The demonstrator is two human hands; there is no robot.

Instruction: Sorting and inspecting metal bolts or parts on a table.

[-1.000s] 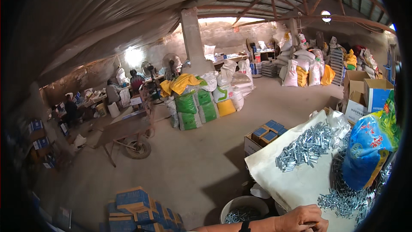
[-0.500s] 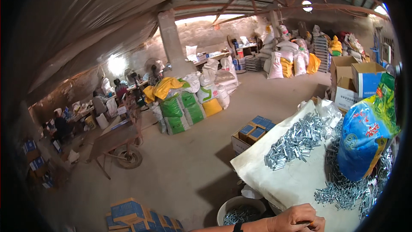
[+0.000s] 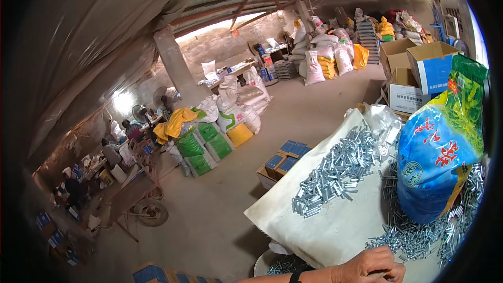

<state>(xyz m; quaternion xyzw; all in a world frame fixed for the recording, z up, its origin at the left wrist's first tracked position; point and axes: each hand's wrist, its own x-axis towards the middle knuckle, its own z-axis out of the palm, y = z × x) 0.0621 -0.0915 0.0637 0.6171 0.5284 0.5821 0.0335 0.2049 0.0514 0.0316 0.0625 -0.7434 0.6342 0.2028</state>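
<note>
the left hand (image 3: 374, 264) is at the near edge of the table (image 3: 335, 243), just beside the small metal parts (image 3: 414, 241). its fingers are curled inward, nearly closed; whether they have hold of something, i cannot tell, because the lower edge cuts the view. the right hand cannot be made out.

the step in hand seems to be small handwork with these parts, but exactly which, the view does not show. to take up another part, the fingers would need to open and reach forward.

the small metal parts lie loose around the foot of a blue bag (image 3: 427, 170), which stands upright; what is inside it is hidden. farther over is a pile of silver sleeves (image 3: 335, 170), with a clear plastic bag (image 3: 382, 118) behind. below the table, a white bucket (image 3: 261, 263) holds more metal pieces (image 3: 285, 266). a carton (image 3: 265, 179) beside the table holds blue-and-brown boxes (image 3: 285, 157). behind the blue bag stand open cartons (image 3: 432, 71), whose bottoms i cannot see.
</note>
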